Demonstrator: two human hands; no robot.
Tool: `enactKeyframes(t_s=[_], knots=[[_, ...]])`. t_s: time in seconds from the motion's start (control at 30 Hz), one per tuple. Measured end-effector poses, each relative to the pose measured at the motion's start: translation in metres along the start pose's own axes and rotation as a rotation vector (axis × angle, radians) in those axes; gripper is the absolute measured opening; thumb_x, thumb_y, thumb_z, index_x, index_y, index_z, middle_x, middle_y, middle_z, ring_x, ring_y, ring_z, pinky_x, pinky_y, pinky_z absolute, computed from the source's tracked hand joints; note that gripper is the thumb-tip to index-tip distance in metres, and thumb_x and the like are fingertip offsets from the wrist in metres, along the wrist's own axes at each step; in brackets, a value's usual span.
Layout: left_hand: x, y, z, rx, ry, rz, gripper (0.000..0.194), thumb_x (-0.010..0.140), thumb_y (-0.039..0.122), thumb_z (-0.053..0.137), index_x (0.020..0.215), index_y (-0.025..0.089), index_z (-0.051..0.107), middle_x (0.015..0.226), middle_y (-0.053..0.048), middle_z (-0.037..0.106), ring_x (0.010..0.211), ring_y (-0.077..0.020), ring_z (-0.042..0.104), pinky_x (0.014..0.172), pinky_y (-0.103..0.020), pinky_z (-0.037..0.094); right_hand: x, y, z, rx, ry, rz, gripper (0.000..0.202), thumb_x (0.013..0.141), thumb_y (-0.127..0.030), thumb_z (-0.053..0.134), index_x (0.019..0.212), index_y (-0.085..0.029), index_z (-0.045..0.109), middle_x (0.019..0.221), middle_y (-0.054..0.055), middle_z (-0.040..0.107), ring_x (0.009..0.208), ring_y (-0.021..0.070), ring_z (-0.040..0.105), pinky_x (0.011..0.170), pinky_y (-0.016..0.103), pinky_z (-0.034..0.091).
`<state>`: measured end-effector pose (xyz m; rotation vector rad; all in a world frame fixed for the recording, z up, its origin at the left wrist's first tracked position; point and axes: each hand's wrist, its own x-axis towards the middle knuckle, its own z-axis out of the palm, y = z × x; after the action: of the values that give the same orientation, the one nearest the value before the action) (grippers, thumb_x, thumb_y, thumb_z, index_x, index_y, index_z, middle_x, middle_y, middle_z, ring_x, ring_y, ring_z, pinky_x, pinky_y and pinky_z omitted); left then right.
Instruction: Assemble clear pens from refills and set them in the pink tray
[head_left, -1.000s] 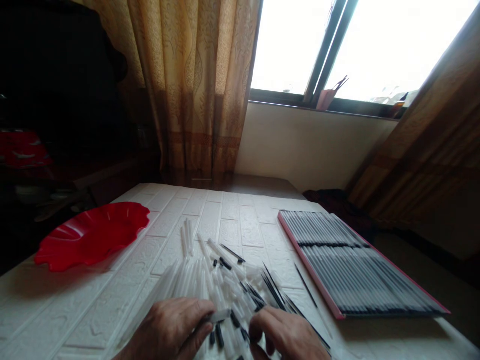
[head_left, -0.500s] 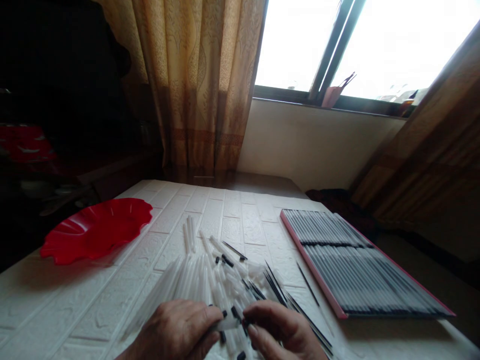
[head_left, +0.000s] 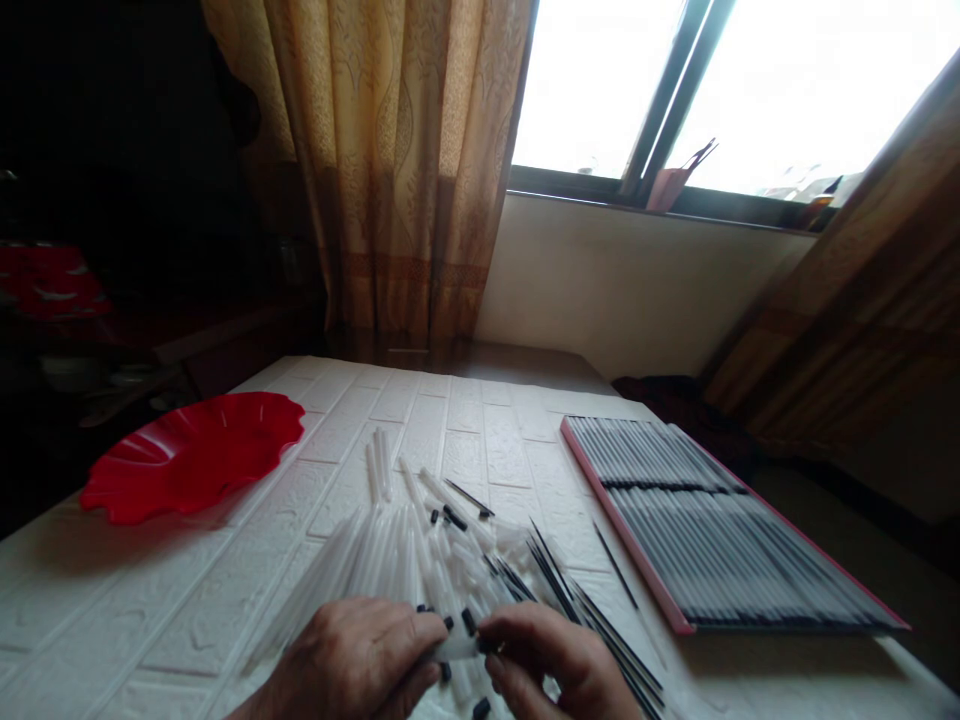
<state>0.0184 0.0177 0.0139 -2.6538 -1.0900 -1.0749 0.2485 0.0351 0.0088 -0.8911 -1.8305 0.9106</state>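
My left hand [head_left: 360,652] is closed round a translucent plastic tube [head_left: 456,650], most of it hidden by the fingers. At the tube's right end my right hand [head_left: 564,655] pinches a small black cap [head_left: 483,646] between thumb and forefinger. Whether the cap sits on the tube or only touches it, I cannot tell. Just beyond my hands lies a pile of clear tubes [head_left: 364,555], with loose black caps [head_left: 454,517] among them. Thin black rods [head_left: 611,635] lie in a bundle beside my right hand.
A pink-edged box [head_left: 619,530] on the right holds rows of dark-filled tubes. The red scalloped dish [head_left: 199,455] stands at the left of the white brick-patterned table [head_left: 187,610]. Behind are a curtain [head_left: 397,180] and a window [head_left: 600,90].
My right hand has shifted slightly left, bringing the black cap closer to the end of the tube. My left hand stays almost still.
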Motion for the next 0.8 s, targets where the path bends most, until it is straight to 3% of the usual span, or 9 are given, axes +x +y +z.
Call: enactKeyframes(t_s=[0.1,0.2,0.4,0.5,0.63,0.8], knots=[[0.0,-0.001,0.002,0.007,-0.015,-0.001,0.033,0.108,0.03,0.028,0.103,0.022,0.06,0.07,0.001,0.071,0.056,-0.0166,0.07,0.053,-0.024,0.053,0.003,0.0,-0.001,-0.124,-0.037,-0.196,0.026,0.083,-0.008,0.06,0.1,-0.024,0.071,0.08,0.002,0.074,0.06,0.0128,0.068,0.054,0.016,0.052],[0.002,0.0,0.0,0.025,-0.016,-0.001,0.035,0.108,0.031,0.027,0.103,0.022,0.06,0.07,0.001,0.072,0.056,-0.0163,0.071,0.053,-0.024,0.054,0.004,0.001,0.0,-0.224,-0.007,-0.322,0.027,0.087,-0.007,0.058,0.105,-0.024,0.068,0.085,0.004,0.074,0.067,0.0143,0.071,0.063,0.018,0.055],[0.011,0.009,-0.02,0.054,-0.138,-0.031,0.036,0.11,0.031,0.026,0.103,0.022,0.061,0.076,0.0,0.075,0.064,-0.0163,0.075,0.06,-0.024,0.057,0.004,0.001,0.0,-0.3,-0.007,-0.388,0.024,0.091,-0.009,0.057,0.107,-0.024,0.064,0.086,0.005,0.074,0.071,0.0149,0.072,0.066,0.018,0.057],[0.012,0.01,-0.02,0.053,-0.143,-0.025,0.036,0.11,0.031,0.026,0.104,0.022,0.06,0.076,0.0,0.075,0.064,-0.0164,0.074,0.06,-0.024,0.056,0.005,0.002,-0.001,-0.337,-0.053,-0.444,0.02,0.094,-0.011,0.057,0.11,-0.022,0.063,0.087,0.006,0.075,0.073,0.0157,0.073,0.067,0.018,0.058],[0.008,0.004,-0.007,0.048,-0.04,0.01,0.035,0.109,0.031,0.026,0.102,0.022,0.059,0.071,0.002,0.073,0.057,-0.0159,0.071,0.054,-0.024,0.053,0.005,0.005,0.0,-0.346,-0.012,-0.441,0.012,0.1,-0.021,0.053,0.107,-0.022,0.063,0.082,0.005,0.074,0.068,0.0147,0.072,0.063,0.018,0.056],[0.004,0.001,0.001,0.048,0.025,0.027,0.035,0.109,0.03,0.027,0.099,0.022,0.06,0.067,0.002,0.07,0.054,-0.0153,0.069,0.052,-0.024,0.049,0.002,0.008,0.002,-0.407,-0.002,-0.411,0.02,0.103,-0.029,0.047,0.096,-0.022,0.064,0.074,0.002,0.07,0.062,0.0139,0.069,0.06,0.019,0.052]])
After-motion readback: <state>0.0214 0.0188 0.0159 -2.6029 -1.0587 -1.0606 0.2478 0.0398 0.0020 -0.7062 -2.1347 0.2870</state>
